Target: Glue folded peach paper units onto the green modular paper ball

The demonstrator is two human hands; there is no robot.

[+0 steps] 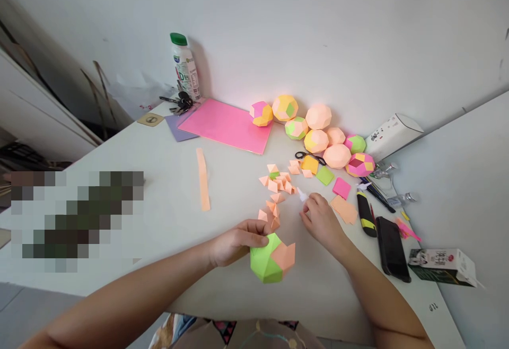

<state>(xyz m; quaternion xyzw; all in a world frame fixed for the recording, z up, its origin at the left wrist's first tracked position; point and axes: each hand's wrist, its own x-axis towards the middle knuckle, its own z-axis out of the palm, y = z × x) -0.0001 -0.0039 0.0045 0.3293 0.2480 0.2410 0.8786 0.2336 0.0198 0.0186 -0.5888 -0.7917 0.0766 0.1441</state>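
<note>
My left hand (240,240) pinches the upper left edge of a faceted paper ball (265,264), partly built from green pieces with peach ones on its right side. The ball is held above the near part of the table. To its right, my right hand (320,216) closes around a small white bottle with a narrow pointed nozzle (301,195), which looks like glue; most of its body is hidden in the fingers. Many small folded peach paper pieces (280,182) lie beyond the ball, with a green piece (274,175) among them.
Finished paper balls (318,116) cluster against the wall. Scissors (310,157), paper squares (325,175), a box cutter (366,214), a phone (392,248) and a milk carton (443,265) lie rightward. Pink sheet (228,126), peach strip (203,179), keys (183,101) and bottle (185,68) are leftward.
</note>
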